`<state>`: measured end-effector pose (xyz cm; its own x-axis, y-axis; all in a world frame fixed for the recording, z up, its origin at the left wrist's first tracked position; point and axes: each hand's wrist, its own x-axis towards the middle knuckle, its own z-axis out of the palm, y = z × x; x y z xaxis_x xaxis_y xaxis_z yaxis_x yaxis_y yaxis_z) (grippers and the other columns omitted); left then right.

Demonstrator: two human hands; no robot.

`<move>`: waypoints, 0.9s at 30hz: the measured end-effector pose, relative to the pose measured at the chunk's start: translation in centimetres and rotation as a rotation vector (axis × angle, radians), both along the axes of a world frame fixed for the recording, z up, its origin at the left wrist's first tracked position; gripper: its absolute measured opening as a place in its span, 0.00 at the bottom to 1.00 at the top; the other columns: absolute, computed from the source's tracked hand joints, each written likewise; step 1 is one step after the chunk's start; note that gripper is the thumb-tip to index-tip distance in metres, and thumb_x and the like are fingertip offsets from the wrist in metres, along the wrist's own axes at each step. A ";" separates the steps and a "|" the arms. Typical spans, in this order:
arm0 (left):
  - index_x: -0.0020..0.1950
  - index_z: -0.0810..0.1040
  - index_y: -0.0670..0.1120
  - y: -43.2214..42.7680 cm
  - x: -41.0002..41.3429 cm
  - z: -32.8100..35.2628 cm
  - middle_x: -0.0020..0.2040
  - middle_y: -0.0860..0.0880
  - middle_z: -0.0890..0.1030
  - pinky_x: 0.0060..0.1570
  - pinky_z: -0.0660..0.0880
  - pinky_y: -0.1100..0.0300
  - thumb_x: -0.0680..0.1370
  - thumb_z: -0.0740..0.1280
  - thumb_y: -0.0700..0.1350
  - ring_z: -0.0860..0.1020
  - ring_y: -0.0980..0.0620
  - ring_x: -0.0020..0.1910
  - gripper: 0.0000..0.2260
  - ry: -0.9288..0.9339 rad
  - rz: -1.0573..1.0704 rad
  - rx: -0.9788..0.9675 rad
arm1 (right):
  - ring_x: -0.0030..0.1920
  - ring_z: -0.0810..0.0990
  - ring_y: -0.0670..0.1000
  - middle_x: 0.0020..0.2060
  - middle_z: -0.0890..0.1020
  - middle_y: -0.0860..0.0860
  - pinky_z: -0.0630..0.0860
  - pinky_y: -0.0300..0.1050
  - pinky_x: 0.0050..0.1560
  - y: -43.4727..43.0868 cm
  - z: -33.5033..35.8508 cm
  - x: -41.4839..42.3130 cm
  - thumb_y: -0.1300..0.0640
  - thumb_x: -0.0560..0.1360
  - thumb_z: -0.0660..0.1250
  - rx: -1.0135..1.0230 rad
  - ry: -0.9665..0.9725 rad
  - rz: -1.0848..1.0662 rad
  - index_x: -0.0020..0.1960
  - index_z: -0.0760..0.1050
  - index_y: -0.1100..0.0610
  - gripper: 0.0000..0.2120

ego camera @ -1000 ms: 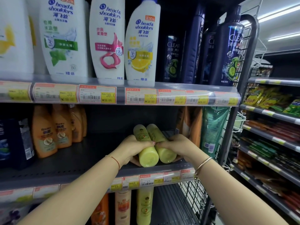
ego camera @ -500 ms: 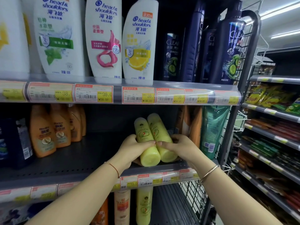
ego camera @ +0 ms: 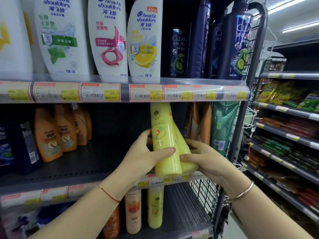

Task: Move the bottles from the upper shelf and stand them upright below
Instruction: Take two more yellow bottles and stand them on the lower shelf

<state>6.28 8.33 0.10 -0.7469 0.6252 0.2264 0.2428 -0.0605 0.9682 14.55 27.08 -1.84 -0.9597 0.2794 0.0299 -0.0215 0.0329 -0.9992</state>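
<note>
Both hands, left hand (ego camera: 143, 157) and right hand (ego camera: 205, 159), clasp two yellow bottles (ego camera: 164, 144), now tipped nearly upright and lifted off the middle shelf (ego camera: 77, 171) (previously lying flat), ready for lowering.

You have open room on the middle shelf (ego camera: 96, 163) between the orange bottles (ego camera: 57, 133) at the left and the orange pouches (ego camera: 200, 123) at the right. The price rail (ego camera: 155, 93) of the shelf above sits close over the tops of the yellow bottles (ego camera: 164, 138). Below, the lower shelf (ego camera: 183, 209) is bare to the right of a standing yellow bottle (ego camera: 155, 207), up to the wire side panel (ego camera: 205, 192).
</note>
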 end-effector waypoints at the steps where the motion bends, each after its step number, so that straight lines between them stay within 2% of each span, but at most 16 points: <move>1: 0.66 0.68 0.57 -0.4 0.4 -0.1 0.57 0.55 0.79 0.49 0.82 0.50 0.67 0.77 0.47 0.82 0.53 0.53 0.31 -0.029 -0.024 0.010 | 0.48 0.86 0.57 0.50 0.86 0.58 0.84 0.51 0.46 -0.2 -0.2 0.5 0.68 0.71 0.72 -0.047 -0.001 0.040 0.61 0.74 0.56 0.21; 5: 0.67 0.70 0.54 -1.9 1.4 -1.3 0.60 0.52 0.80 0.52 0.81 0.46 0.65 0.79 0.47 0.82 0.49 0.55 0.33 -0.120 -0.132 -0.008 | 0.52 0.84 0.60 0.57 0.82 0.63 0.84 0.56 0.44 -0.8 -2.5 2.5 0.69 0.69 0.69 -0.258 -0.001 0.220 0.66 0.72 0.64 0.25; 7: 0.67 0.69 0.55 -2.6 1.8 -2.1 0.60 0.53 0.80 0.53 0.80 0.45 0.63 0.79 0.48 0.82 0.50 0.56 0.35 -0.121 -0.161 -0.045 | 0.54 0.82 0.62 0.60 0.80 0.65 0.83 0.57 0.46 -1.0 -4.0 3.4 0.70 0.67 0.69 -0.297 -0.006 0.263 0.68 0.71 0.65 0.28; 10: 0.64 0.69 0.58 -3.4 2.5 -3.4 0.59 0.55 0.80 0.55 0.80 0.46 0.64 0.79 0.45 0.81 0.52 0.56 0.32 -0.115 -0.184 -0.085 | 0.59 0.79 0.63 0.64 0.78 0.65 0.81 0.57 0.50 -1.5 -6.0 5.0 0.69 0.64 0.70 -0.309 -0.001 0.278 0.70 0.69 0.63 0.35; 13: 0.64 0.68 0.60 -3.8 3.2 -5.1 0.59 0.55 0.80 0.53 0.79 0.52 0.64 0.80 0.44 0.79 0.55 0.57 0.34 -0.092 -0.187 -0.122 | 0.60 0.79 0.64 0.65 0.78 0.64 0.79 0.58 0.52 -2.3 -7.2 6.6 0.69 0.62 0.71 -0.333 0.001 0.266 0.71 0.68 0.59 0.37; 16: 0.68 0.65 0.61 -4.0 4.1 -6.4 0.60 0.57 0.78 0.46 0.78 0.65 0.65 0.79 0.41 0.78 0.59 0.56 0.38 -0.093 -0.206 -0.136 | 0.65 0.76 0.66 0.66 0.76 0.64 0.76 0.61 0.59 -3.0 -8.4 7.8 0.65 0.62 0.79 -0.346 0.020 0.251 0.72 0.66 0.57 0.41; 17: 0.69 0.64 0.60 -3.9 4.4 -6.9 0.61 0.57 0.77 0.47 0.77 0.66 0.65 0.79 0.41 0.77 0.59 0.57 0.39 -0.083 -0.214 -0.150 | 0.65 0.76 0.66 0.66 0.76 0.63 0.75 0.62 0.60 -3.2 -8.9 8.2 0.63 0.62 0.81 -0.347 0.025 0.229 0.72 0.67 0.56 0.42; 19: 0.71 0.62 0.59 -3.7 4.7 -7.9 0.64 0.56 0.76 0.55 0.76 0.59 0.64 0.80 0.43 0.75 0.56 0.61 0.41 -0.057 -0.217 -0.195 | 0.64 0.77 0.65 0.66 0.77 0.62 0.76 0.62 0.59 -3.5 -9.6 8.9 0.61 0.61 0.82 -0.353 0.030 0.183 0.71 0.67 0.54 0.43; 22: 0.67 0.61 0.65 -3.3 5.1 -10.7 0.61 0.57 0.76 0.61 0.75 0.50 0.63 0.81 0.46 0.76 0.55 0.60 0.42 -0.055 -0.214 -0.262 | 0.61 0.81 0.60 0.63 0.80 0.60 0.80 0.54 0.53 -3.6 -11.4 10.4 0.63 0.60 0.81 -0.344 0.027 0.109 0.71 0.66 0.55 0.43; 23: 0.66 0.60 0.66 -3.1 5.3 -11.8 0.60 0.59 0.76 0.61 0.75 0.51 0.62 0.81 0.48 0.76 0.56 0.59 0.42 -0.041 -0.209 -0.294 | 0.58 0.82 0.58 0.60 0.82 0.58 0.80 0.52 0.52 -3.4 -12.2 11.0 0.65 0.60 0.81 -0.334 0.017 0.080 0.72 0.65 0.55 0.44; 25: 0.67 0.60 0.63 -2.7 5.8 -13.9 0.60 0.59 0.76 0.63 0.73 0.52 0.62 0.81 0.50 0.75 0.57 0.60 0.41 -0.005 -0.192 -0.344 | 0.56 0.83 0.56 0.56 0.83 0.55 0.80 0.50 0.51 -2.8 -14.0 12.0 0.66 0.59 0.81 -0.305 -0.021 0.035 0.72 0.64 0.54 0.46; 27: 0.66 0.63 0.58 -2.2 6.7 -16.1 0.59 0.60 0.75 0.62 0.71 0.58 0.63 0.80 0.51 0.73 0.59 0.60 0.37 0.015 -0.179 -0.397 | 0.59 0.82 0.57 0.57 0.83 0.56 0.80 0.51 0.54 -2.3 -16.1 13.1 0.66 0.59 0.81 -0.291 -0.061 0.026 0.71 0.65 0.51 0.46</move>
<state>12.95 6.11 -16.05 -0.6174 0.7852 -0.0482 0.2764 0.2739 0.9212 27.67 24.81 -17.91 -0.9642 0.2431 -0.1060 0.0419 -0.2550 -0.9660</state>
